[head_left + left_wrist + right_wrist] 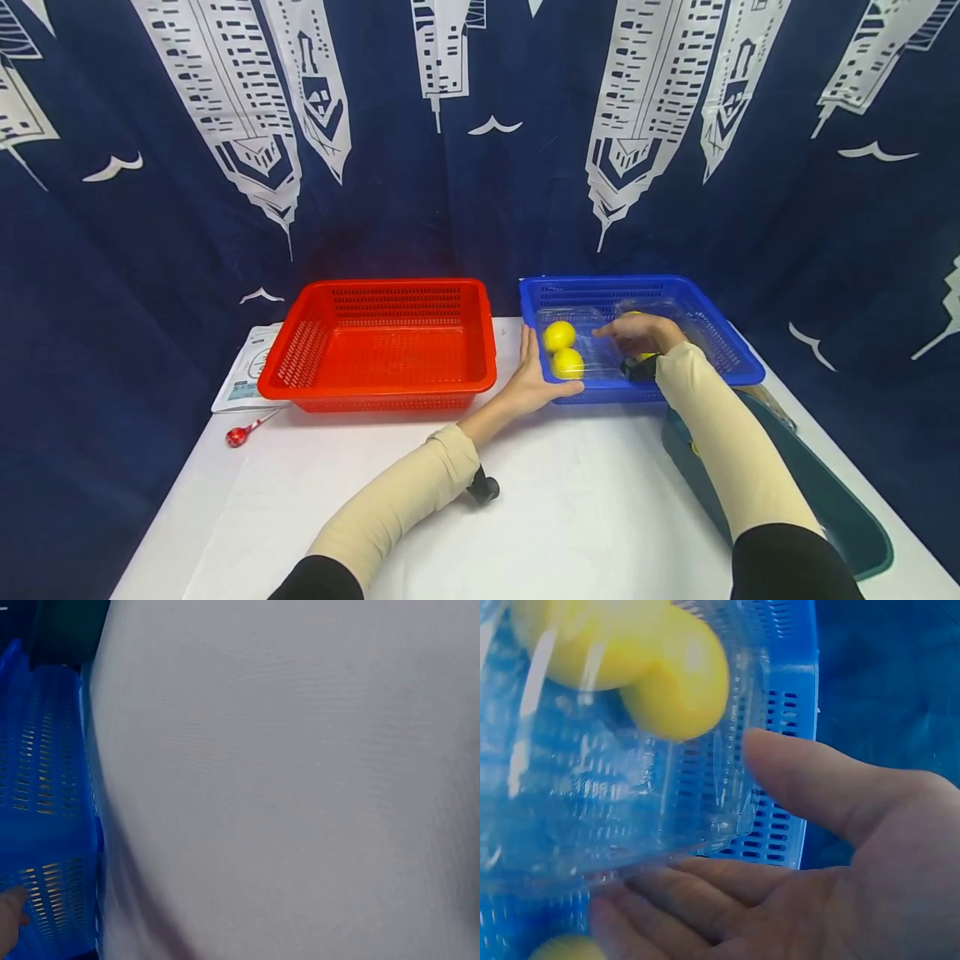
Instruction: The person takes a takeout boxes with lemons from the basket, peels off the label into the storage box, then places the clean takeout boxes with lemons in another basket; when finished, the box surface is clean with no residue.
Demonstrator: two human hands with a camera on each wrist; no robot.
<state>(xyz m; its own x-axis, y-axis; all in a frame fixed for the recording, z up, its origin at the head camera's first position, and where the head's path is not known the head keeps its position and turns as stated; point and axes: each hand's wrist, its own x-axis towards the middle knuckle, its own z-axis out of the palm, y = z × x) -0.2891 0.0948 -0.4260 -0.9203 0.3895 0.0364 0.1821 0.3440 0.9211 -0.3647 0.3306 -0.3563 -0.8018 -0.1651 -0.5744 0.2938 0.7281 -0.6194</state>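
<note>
At the front left corner of the blue basket (pixel 622 393), my left hand (pixel 534 382) has its fingers extended along the side and its thumb across the front. A clear plastic box (pixel 597 354) with two yellow lemons (pixel 567 363) lies in the basket's left part. My right hand (pixel 641 330) reaches inside, over a second clear box (pixel 671 312), partly covering it and its lemons. In the right wrist view the thumb lies against a clear box's edge (pixel 739 825); the other fingers extend beneath that edge, their tips partly hidden.
Left of the blue basket stands a red basket (pixel 378 400). A red lollipop (pixel 237 436) and a printed packet (pixel 246 375) lie near it. A dark green bin (pixel 840 508) sits at the right under my forearm. A patterned blue curtain (pixel 450 208) hangs behind the white table (pixel 570 508).
</note>
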